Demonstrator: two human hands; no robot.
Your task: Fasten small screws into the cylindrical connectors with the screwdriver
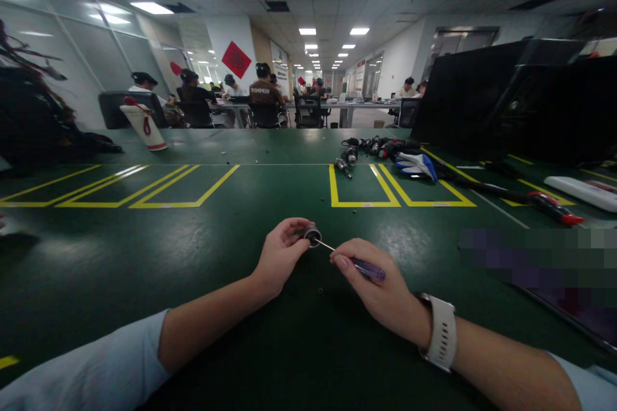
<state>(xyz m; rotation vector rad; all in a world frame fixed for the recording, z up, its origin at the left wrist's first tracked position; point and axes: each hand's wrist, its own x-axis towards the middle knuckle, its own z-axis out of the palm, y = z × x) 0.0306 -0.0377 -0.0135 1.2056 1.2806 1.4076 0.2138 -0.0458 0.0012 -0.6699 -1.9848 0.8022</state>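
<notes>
Between thumb and fingers, my left hand (282,253) grips a small round metal part (312,235), its hollow end turned toward the right. A screwdriver (369,268) with a translucent purple handle lies in my closed right hand (371,282). Its thin shaft reaches up and left into the opening of the metal part; how deep the tip sits is hidden. Below the hands, a tiny ring-like piece (320,291) rests on the green table (216,237).
Several metal parts with cables (351,155) lie at the back right, near a blue-and-white glove (417,166) and a red-and-black handled tool (554,207). Large black boxes (482,96) stand behind. A white cylinder (144,125) stands back left. People sit at far tables.
</notes>
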